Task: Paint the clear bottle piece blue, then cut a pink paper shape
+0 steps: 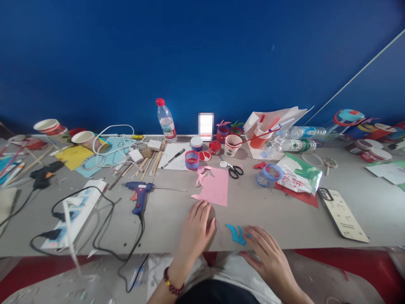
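My left hand (198, 223) lies palm down on the table with its fingers stretched out, just below a sheet of pink paper (217, 188) with cut strips along its left side. Its fingertips reach close to the paper's lower edge. My right hand (265, 249) is open near the front edge, fingers extended. They touch the right side of a blue curved paper cutout (236, 234); part of that piece is hidden beneath them. Black-handled scissors (236, 170) rest beyond the pink paper, to its right.
On the left are a blue glue gun (141, 196), a power strip (76, 213) and looping black cords. A water bottle (166, 122), a paper cup (232, 145) and blue tape rings (192, 159) stand farther back. A phone (343, 214) lies right.
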Tool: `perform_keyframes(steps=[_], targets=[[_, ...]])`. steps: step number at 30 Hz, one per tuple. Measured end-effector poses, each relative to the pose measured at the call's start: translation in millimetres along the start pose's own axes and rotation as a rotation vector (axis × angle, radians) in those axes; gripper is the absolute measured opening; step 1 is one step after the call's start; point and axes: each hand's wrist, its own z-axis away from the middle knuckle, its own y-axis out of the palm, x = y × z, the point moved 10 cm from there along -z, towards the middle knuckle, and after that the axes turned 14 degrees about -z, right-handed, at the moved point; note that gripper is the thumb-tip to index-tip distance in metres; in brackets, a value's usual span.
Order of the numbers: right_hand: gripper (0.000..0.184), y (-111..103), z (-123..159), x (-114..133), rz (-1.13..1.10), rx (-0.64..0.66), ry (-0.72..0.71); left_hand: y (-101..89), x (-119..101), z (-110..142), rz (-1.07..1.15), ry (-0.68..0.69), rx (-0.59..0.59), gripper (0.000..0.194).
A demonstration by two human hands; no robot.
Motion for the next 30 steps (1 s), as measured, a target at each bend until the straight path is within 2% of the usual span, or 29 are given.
perform_keyframes(steps=[2,6,10,12,17,20,23,26,30], targets=[[0.018,-2.6,5.2,5.9,-0.034,-0.048,-0.021,-1.8,-1.8,-0.3,-0.002,0.020,-0.004,0.037],[0.023,-5.6,2.7,12.9,-0.158,-0.048,-0.083,-4.2,-4.1,-1.4,-0.011,0.042,-0.014,0.035],[0.023,-6.9,-16.7,-5.3,-0.271,-0.069,-0.013,-4.2,-11.1,-2.8,-0.016,0.084,-0.010,0.038],[0.022,1.8,-36.7,-14.0,-0.347,-0.044,0.008,-2.9,-18.9,-2.8,-0.011,0.146,0.011,0.039],[0.024,51.3,-122.2,-3.3,-0.312,0.144,-0.074,-1.2,-30.7,-2.0,0.035,0.252,0.077,0.030],[0.031,90.9,-183.2,16.6,-0.198,0.285,-0.120,-2.6,-33.9,-1.6,0.064,0.290,0.092,0.030],[0.037,132.2,-230.5,34.0,-0.031,0.448,-0.124,-3.6,-32.6,-1.0,0.069,0.288,0.088,0.036],[0.034,158.8,-256.7,50.9,0.024,0.520,-0.141,0.8,-27.0,0.0,0.072,0.240,0.120,0.040],[0.028,176.2,-263.5,61.6,0.025,0.591,-0.128,7.6,-21.2,1.3,0.082,0.181,0.163,0.044]])
